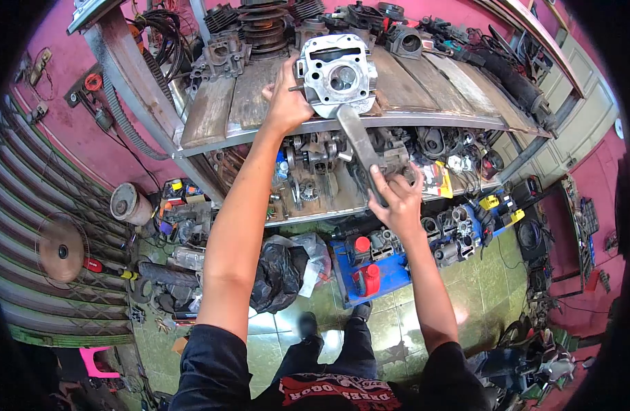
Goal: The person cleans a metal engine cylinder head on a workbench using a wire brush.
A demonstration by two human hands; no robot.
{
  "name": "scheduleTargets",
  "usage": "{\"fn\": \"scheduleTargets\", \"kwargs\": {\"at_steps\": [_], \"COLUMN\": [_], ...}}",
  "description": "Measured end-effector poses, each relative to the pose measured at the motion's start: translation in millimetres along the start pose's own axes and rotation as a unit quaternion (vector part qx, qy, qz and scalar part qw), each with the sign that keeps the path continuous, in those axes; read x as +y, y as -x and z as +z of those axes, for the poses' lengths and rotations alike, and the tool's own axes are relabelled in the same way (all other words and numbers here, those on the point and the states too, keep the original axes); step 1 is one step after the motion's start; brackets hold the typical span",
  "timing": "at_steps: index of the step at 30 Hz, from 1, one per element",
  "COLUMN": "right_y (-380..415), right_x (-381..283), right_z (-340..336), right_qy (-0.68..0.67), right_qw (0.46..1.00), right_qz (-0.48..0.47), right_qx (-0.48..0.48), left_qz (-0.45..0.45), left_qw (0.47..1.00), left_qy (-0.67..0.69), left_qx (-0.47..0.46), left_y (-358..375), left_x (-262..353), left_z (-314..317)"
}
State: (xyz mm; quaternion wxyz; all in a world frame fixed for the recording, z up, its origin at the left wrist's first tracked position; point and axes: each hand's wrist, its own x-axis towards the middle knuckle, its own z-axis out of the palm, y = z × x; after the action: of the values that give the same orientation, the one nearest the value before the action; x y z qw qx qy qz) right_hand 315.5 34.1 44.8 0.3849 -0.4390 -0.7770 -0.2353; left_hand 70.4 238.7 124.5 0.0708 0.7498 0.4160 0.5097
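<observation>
A bare-metal engine cylinder head [356,77] is propped near the front edge of the wooden bench top, its flat machined face toward me. My left hand [286,103] grips it from the left side, the fingers partly hidden behind it. In my right hand [398,195] is a long flat metal file [359,144], held at its lower end with the fingers closed round it. The upper end of the file overlaps the bottom edge of the cylinder head. Holes and a round combustion chamber with valves show in the head's face.
Finned cylinders [262,24] and other engine parts line the back of the bench top [414,82]. More parts crowd the lower shelf [335,188]. On the floor stand a blue tray [390,268] with a red bottle [367,279], a black plastic bag [277,274] and a fan [63,251].
</observation>
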Motion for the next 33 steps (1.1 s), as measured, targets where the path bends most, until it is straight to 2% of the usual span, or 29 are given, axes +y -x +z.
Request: {"fn": "scheduleTargets", "kwargs": {"at_steps": [1,3,6,8,13,14,16,17,18,21,24,26,33], "right_y": [1.3,5.5,13.3,14.2,12.7,13.0,9.7,10.0,10.8,11.4,11.8,7.1,-58.3], "right_x": [-2.2,-5.8,-21.6,-32.5,-22.6,-25.1,-31.6,-35.6,-34.4,-25.8,-33.1,-37.6,-34.3], "right_z": [1.5,5.3,17.7,16.1,23.6,24.8,25.9,20.6,20.2,24.4,27.7,24.1,35.2], "right_qy": [-0.001,-0.010,-0.044,-0.033,-0.027,-0.026,-0.027,-0.032,-0.031,-0.019,-0.042,-0.047,-0.032], "right_qw": [1.000,0.996,0.992,0.997,0.985,0.985,0.993,0.996,0.996,0.987,0.990,0.997,0.994], "right_qz": [0.001,0.085,0.105,0.061,0.150,0.151,0.088,0.067,0.067,0.144,0.119,0.058,0.071], "right_qx": [0.002,0.020,0.048,0.026,0.080,0.079,0.079,0.049,0.050,0.073,0.065,0.029,0.074], "left_qz": [0.005,0.012,0.016,0.016,0.042,0.041,0.022,0.023,0.023,0.025,0.028,0.019,0.034], "left_qw": [1.000,1.000,1.000,1.000,0.999,0.999,1.000,0.999,0.999,0.999,0.999,1.000,0.999], "left_qy": [0.003,0.003,0.007,0.006,-0.003,-0.002,-0.009,-0.015,-0.015,-0.015,-0.015,-0.014,-0.027], "left_qx": [0.002,0.008,0.014,0.011,0.024,0.023,0.018,0.019,0.019,0.014,0.020,0.017,0.016], "left_y": [0.3,0.8,1.0,2.6,1.7,2.3,1.1,0.4,0.9,0.5,0.7,-0.2,1.1], "left_x": [-0.5,0.6,2.6,2.4,-1.0,-0.8,-3.5,-4.4,-3.3,-4.6,-6.5,-1.8,-4.7], "left_z": [-0.7,-1.0,-0.6,-0.2,1.0,1.2,2.4,3.3,3.3,2.0,4.3,3.0,3.4]}}
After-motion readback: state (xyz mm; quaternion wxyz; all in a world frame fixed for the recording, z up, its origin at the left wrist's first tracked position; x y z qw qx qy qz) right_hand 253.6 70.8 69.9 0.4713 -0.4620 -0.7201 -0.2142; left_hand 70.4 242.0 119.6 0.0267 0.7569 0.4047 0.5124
